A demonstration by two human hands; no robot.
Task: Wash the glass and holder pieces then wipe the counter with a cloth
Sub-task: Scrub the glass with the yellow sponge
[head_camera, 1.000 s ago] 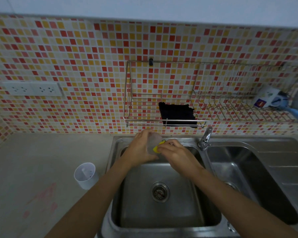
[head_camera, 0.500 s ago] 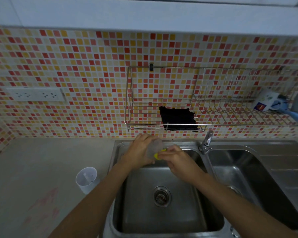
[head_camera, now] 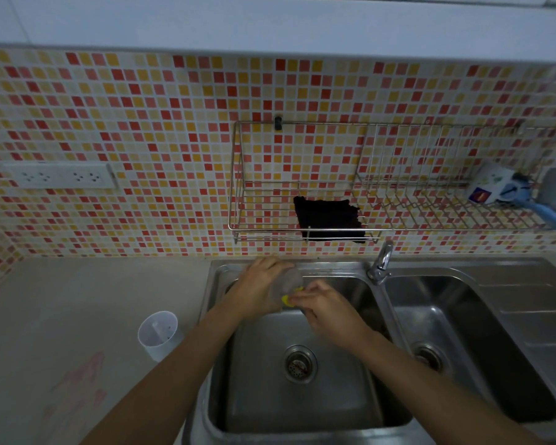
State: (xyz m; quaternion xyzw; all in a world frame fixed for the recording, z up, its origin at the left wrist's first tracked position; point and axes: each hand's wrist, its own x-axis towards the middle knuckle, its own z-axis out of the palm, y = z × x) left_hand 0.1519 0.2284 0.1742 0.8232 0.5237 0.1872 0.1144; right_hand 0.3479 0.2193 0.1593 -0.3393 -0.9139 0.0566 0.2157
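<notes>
Over the left basin of the steel sink [head_camera: 305,415], my left hand [head_camera: 259,287] grips a clear glass [head_camera: 288,279], tilted toward the right. My right hand [head_camera: 326,305] pinches a yellow sponge [head_camera: 288,300] against the mouth of the glass; most of the sponge is hidden by my fingers. A white plastic holder piece [head_camera: 159,337] stands upright on the beige counter [head_camera: 77,316], just left of the sink rim. A dark cloth [head_camera: 329,218] hangs in the wire rack [head_camera: 302,232] on the tiled wall.
The tap [head_camera: 381,261] stands between the two basins, to the right of my hands. A second basin [head_camera: 463,332] and drainboard lie to the right. A power socket strip [head_camera: 60,176] is on the wall at left. Reddish stains [head_camera: 84,377] mark the counter near me.
The view has tilted up a little, so hands and sink sit lower in frame. Both hands keep the same hold, with the sponge shifting slightly at the glass.
</notes>
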